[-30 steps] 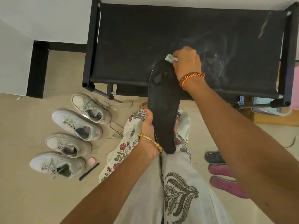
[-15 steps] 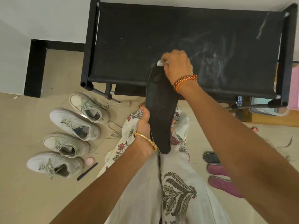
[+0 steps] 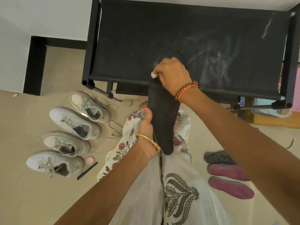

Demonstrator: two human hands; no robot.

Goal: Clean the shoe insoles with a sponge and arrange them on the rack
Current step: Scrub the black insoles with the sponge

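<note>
A home, likely an entryway: beige tiled floor under a black fabric-topped shoe rack against a white wall, four white sneakers lined up left of the rack

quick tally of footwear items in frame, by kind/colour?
White sneakers on the floor: 4
Black insole, held in the left hand, wiped by the right hand with a white sponge: 1
Pink insoles on the floor: 2
Dark grey insole on the floor: 1
Total: 8
</note>
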